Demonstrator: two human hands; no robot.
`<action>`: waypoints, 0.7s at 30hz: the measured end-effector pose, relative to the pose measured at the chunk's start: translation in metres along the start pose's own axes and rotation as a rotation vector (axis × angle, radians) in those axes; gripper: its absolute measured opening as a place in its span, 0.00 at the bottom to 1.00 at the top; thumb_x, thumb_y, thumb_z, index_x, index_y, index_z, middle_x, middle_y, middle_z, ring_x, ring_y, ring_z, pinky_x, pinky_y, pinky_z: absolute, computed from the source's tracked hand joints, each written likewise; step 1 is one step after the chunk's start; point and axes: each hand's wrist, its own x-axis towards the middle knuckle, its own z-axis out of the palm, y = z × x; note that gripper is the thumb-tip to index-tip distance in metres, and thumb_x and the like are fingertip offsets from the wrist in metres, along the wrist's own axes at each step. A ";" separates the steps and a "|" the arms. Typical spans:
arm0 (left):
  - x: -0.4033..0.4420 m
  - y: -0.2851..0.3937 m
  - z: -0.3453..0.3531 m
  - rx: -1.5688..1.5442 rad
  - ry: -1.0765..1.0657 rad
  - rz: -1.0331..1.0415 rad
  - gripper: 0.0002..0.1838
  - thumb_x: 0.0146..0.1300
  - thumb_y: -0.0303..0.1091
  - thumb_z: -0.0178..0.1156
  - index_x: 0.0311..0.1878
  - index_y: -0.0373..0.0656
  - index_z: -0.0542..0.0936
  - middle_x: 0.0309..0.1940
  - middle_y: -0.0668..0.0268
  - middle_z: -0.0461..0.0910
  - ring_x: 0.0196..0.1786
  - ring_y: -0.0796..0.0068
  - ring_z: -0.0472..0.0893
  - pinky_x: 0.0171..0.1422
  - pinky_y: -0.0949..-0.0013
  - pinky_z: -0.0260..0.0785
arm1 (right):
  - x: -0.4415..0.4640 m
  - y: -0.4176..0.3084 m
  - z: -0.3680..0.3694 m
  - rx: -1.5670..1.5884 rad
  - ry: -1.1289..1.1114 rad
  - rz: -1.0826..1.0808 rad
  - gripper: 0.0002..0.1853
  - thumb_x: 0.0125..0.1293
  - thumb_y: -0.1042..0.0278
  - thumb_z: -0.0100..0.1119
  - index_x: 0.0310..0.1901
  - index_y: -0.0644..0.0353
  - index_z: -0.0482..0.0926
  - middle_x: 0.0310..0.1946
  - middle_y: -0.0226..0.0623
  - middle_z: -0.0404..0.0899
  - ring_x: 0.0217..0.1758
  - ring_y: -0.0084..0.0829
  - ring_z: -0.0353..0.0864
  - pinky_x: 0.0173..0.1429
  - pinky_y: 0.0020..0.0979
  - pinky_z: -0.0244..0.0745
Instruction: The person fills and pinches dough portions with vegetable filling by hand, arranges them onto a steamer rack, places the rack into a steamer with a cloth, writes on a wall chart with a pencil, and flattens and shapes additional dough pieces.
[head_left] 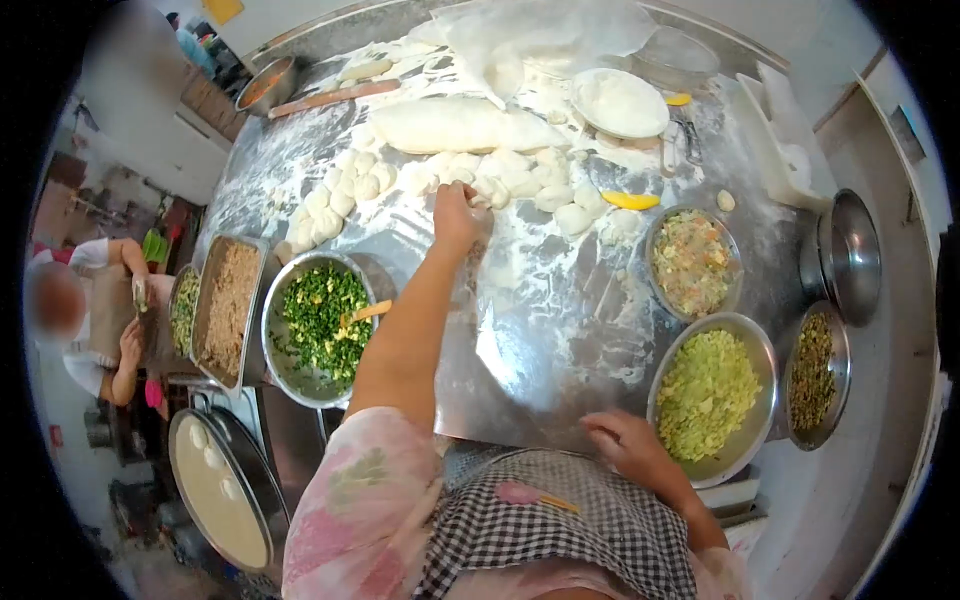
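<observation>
My left hand (459,217) reaches across the floured steel table, fingers closed at a row of small dough pieces (522,184). It seems to pinch one of them, though the fingertips partly hide it. Behind the row lies a long slab of dough (465,127). My right hand (630,446) rests low at the table's near edge, fingers loosely stretched out and holding nothing. Closest to it stands a steel bowl of chopped pale green vegetable (708,392). Left of my forearm is a bowl of chopped greens (322,318) with a yellowish handle in it.
A tray of brownish filling (228,310) stands at left, above a round pan (222,490) holding dough pieces. At right are a bowl of mixed filling (694,262) and a yellow scraper (630,201). A rolling pin (335,98) lies far left. Another person (105,315) stands at left.
</observation>
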 end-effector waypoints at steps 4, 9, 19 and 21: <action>-0.088 0.017 -0.062 -0.160 -0.050 0.120 0.09 0.46 0.24 0.58 0.33 0.40 0.73 0.32 0.58 0.70 0.31 0.59 0.70 0.36 0.64 0.64 | 0.030 0.003 -0.008 -0.026 -0.086 -0.153 0.11 0.60 0.72 0.53 0.44 0.64 0.78 0.38 0.44 0.78 0.40 0.38 0.78 0.47 0.33 0.71; -0.221 0.001 -0.097 -0.150 -0.247 -0.124 0.18 0.43 0.28 0.66 0.39 0.41 0.72 0.37 0.56 0.71 0.40 0.58 0.72 0.45 0.61 0.66 | 0.074 -0.005 0.000 -0.118 -0.279 -0.225 0.13 0.61 0.69 0.51 0.46 0.63 0.77 0.40 0.46 0.77 0.43 0.40 0.77 0.50 0.37 0.70; -0.217 0.005 -0.089 -0.119 -0.151 0.039 0.19 0.44 0.25 0.67 0.41 0.40 0.73 0.51 0.56 0.74 0.52 0.52 0.70 0.56 0.59 0.66 | 0.162 -0.022 0.083 -0.621 -0.071 -0.587 0.12 0.54 0.72 0.55 0.41 0.61 0.71 0.42 0.43 0.70 0.46 0.43 0.73 0.48 0.41 0.70; -0.220 -0.001 -0.091 -0.139 -0.170 0.000 0.17 0.45 0.28 0.68 0.38 0.40 0.73 0.50 0.58 0.75 0.50 0.53 0.71 0.54 0.59 0.66 | 0.159 -0.029 0.055 -0.491 -0.172 -0.460 0.11 0.53 0.73 0.55 0.40 0.61 0.70 0.41 0.43 0.70 0.46 0.43 0.73 0.48 0.41 0.70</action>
